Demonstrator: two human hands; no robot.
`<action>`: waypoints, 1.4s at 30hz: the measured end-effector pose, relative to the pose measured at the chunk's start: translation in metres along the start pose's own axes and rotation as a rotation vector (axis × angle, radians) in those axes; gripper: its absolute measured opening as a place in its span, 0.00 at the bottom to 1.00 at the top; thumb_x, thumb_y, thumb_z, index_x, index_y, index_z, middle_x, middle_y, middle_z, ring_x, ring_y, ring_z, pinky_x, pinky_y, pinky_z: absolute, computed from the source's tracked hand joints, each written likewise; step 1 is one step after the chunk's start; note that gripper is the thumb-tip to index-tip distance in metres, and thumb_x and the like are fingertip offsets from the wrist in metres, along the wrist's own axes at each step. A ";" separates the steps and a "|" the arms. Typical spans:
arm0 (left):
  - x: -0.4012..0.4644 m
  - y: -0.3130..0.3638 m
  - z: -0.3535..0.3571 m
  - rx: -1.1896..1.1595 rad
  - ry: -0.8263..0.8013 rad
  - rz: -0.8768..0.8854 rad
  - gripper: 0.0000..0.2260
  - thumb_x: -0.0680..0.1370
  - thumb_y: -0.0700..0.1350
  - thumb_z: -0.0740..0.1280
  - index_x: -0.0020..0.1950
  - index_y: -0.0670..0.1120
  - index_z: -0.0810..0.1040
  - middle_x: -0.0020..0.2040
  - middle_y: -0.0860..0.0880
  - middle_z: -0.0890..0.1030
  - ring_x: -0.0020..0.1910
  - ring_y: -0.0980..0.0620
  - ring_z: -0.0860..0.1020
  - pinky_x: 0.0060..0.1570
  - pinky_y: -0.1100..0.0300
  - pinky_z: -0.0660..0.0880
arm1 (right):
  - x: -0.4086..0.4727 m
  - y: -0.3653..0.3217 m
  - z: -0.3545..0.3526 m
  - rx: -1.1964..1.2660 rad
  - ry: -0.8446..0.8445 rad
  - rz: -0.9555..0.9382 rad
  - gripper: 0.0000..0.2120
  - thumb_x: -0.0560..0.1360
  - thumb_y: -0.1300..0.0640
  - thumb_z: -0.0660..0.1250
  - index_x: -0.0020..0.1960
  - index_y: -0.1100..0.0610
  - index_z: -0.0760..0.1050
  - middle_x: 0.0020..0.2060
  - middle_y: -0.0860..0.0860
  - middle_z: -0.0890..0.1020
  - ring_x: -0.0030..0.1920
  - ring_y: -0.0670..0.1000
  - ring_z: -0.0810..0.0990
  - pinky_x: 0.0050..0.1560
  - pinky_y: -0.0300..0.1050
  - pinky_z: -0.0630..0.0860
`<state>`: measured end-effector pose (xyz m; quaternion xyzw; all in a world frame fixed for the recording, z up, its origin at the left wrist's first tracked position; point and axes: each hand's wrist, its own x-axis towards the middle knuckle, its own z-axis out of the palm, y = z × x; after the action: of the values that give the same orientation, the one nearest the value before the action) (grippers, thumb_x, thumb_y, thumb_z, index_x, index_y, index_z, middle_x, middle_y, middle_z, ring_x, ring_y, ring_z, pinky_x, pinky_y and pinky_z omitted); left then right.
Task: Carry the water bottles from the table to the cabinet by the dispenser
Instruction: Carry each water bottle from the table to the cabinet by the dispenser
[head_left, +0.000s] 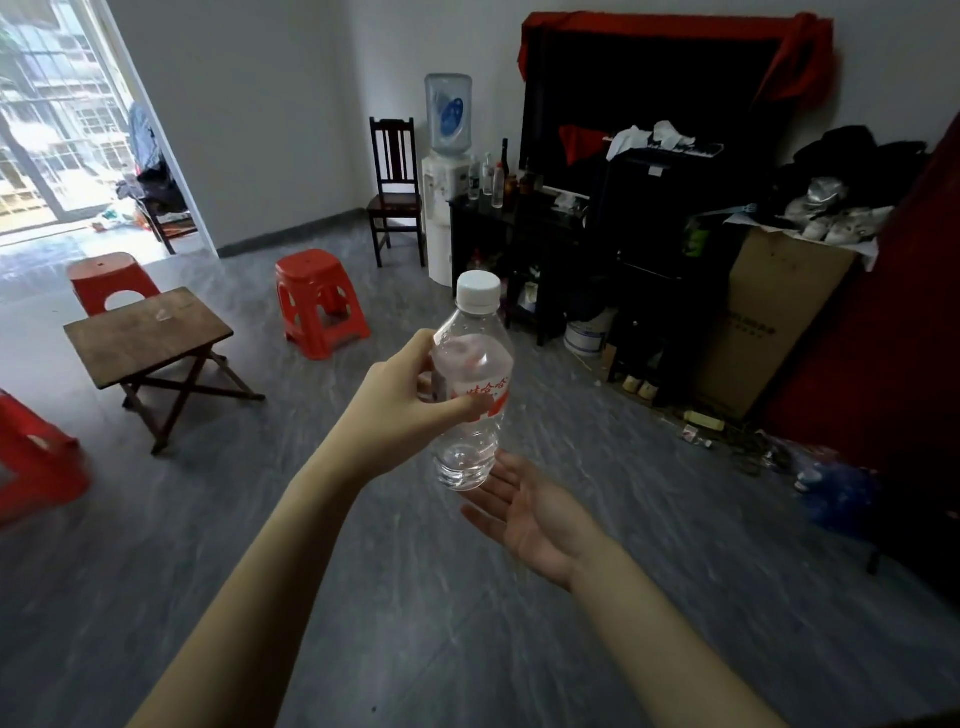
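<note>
Bottle: a clear, thin-walled plastic water bottle (470, 395) with a white ribbed screw cap and a red-and-white label was up in mid-air, upright, centre of view, well apart from both table and cabinet.
Left hand: the left hand (402, 400) gripped the bottle round its labelled middle, thumb across the front, fingers wrapped behind.
Right hand: the right hand (524, 512) lay palm-up and held nothing, its straight fingers just under the bottle's base; whether they touched it could not be told.
Weight: it looked almost empty, so likely very light and easy to swing.
Stiffness: soft, crushable walls by the look of them; a hard squeeze would probably dent it.
Slip: smooth glossy plastic, but the label band and waist gave a fair hold; the middle seemed the right place to take it, or the stiffer neck under the cap.
Table: the small dark wooden folding table (148, 332) on crossed legs stood to the left, with no bottle seen on its matte top.
Cabinet: the low black cabinet (498, 234) stood beside the white water dispenser (445, 176) with its blue jug, several clear bottles (485, 179) already upright on top.
Floor: grey streaked tile, with glossy red plastic stools (322, 301) around.
</note>
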<state>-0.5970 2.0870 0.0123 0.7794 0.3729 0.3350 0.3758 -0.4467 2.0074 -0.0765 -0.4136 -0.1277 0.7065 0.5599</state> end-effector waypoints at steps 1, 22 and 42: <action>0.013 -0.004 0.001 0.000 -0.004 0.002 0.20 0.72 0.50 0.77 0.60 0.51 0.76 0.49 0.58 0.85 0.47 0.59 0.84 0.51 0.58 0.82 | 0.011 -0.008 0.000 0.000 0.000 -0.001 0.14 0.79 0.55 0.63 0.60 0.61 0.77 0.48 0.55 0.85 0.48 0.51 0.83 0.55 0.48 0.77; 0.343 -0.053 0.021 0.043 0.001 0.011 0.29 0.69 0.61 0.73 0.68 0.58 0.71 0.52 0.56 0.84 0.48 0.57 0.83 0.53 0.51 0.82 | 0.263 -0.241 -0.020 -0.056 -0.001 -0.030 0.11 0.79 0.54 0.63 0.55 0.59 0.79 0.43 0.53 0.86 0.45 0.50 0.83 0.50 0.47 0.78; 0.669 -0.186 -0.069 0.066 -0.007 0.010 0.23 0.73 0.56 0.75 0.66 0.54 0.74 0.53 0.55 0.84 0.49 0.59 0.83 0.53 0.57 0.81 | 0.584 -0.397 0.057 -0.020 0.008 -0.091 0.11 0.80 0.56 0.61 0.55 0.60 0.79 0.44 0.54 0.87 0.42 0.50 0.86 0.52 0.47 0.78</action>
<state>-0.3809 2.7488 0.0521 0.7943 0.3788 0.3217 0.3495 -0.2340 2.6824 -0.0432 -0.4158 -0.1511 0.6771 0.5880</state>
